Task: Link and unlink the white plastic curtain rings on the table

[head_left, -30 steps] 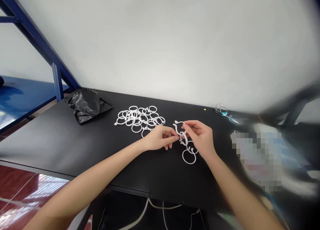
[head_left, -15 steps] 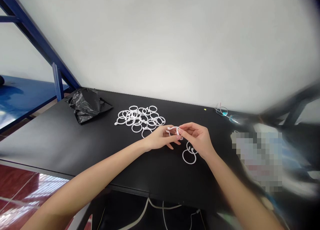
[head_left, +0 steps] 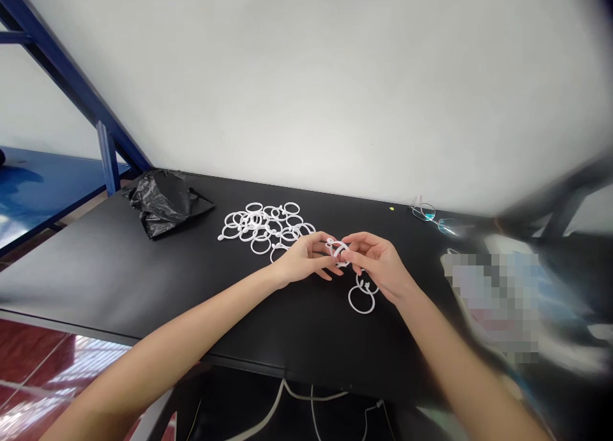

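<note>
Between my two hands is a white plastic ring (head_left: 338, 244) with a small knob on it, held above the black table. My left hand (head_left: 309, 257) pinches its left side, thumb and fingers curled around it. With thumb and forefinger my right hand (head_left: 372, 259) grips the other side. Parts of the held ring are hidden by the fingers. Just below my right hand, a pair of similar white rings (head_left: 361, 299) lies on the table. Left of my left hand is a loose pile of several white rings (head_left: 261, 229), overlapping one another.
A crumpled black plastic bag (head_left: 165, 201) lies on the black table (head_left: 143, 288) at the left. Eyeglasses (head_left: 426, 212) rest near the wall at the right, beside a small yellow speck (head_left: 391, 209). A blurred pale package (head_left: 488, 307) lies far right. White cables (head_left: 268, 415) hang below the table edge.
The held ring has turned and now looks rounder between my fingers; before, it appeared as an open curved strip. My hands have shifted only slightly. The pile and the pair of rings stay put.
</note>
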{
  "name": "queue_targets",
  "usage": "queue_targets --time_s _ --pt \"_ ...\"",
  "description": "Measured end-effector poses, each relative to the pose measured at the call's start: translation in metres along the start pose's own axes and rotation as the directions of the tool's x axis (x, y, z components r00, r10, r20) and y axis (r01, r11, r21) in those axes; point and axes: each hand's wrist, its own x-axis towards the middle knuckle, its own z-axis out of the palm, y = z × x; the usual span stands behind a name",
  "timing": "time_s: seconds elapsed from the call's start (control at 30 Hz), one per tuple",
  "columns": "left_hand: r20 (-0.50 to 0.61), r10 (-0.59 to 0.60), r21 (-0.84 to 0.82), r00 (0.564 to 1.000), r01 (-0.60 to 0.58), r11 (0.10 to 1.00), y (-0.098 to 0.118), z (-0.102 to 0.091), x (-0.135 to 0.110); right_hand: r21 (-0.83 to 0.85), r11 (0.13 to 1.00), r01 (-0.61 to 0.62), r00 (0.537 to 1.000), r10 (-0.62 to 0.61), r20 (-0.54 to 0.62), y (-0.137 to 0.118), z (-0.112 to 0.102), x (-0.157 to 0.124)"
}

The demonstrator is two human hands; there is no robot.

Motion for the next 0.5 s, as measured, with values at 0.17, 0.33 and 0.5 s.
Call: queue_targets --time_s 0.17,0.33,0.5 --pt "-0.110 -0.009 0.036 0.994 0.013 0.999 -0.003 0.000 0.003 0.112 0.993 0.028 0.986 -0.009 -0.166 -0.001 -0.001 0.002" --pt "-0.201 0.051 0.109 0.978 -0.030 0.994 0.003 -0.001 0.005 0.227 0.963 0.143 0.885 -0.022 -0.465 0.001 -0.010 0.009" --pt "-0.067 0.334 0.631 0.940 -0.219 0.744 0.003 -0.002 -0.001 0.166 0.972 0.168 0.840 -0.052 -0.540 0.000 -0.011 0.010"
